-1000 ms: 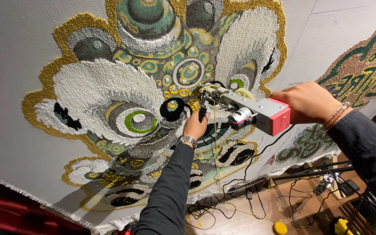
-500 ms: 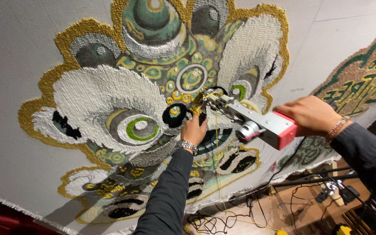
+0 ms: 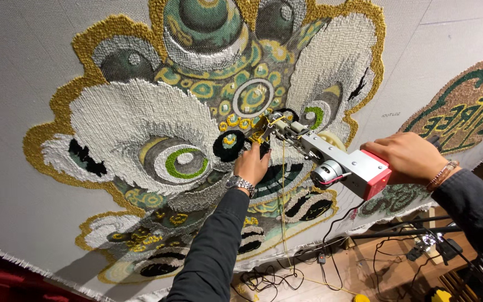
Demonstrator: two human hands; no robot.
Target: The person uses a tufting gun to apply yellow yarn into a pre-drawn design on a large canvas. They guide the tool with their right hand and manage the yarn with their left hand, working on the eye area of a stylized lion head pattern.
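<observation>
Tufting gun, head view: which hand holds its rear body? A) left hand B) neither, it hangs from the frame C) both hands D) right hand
D: the right hand grips the back end of the tufting gun by its pink end plate, while the left hand rests on the tufted cloth just beside the gun's needle tip.

Dark sleeves, left wristwatch (image 3: 239, 183), right beaded bracelet (image 3: 443, 174).
</observation>
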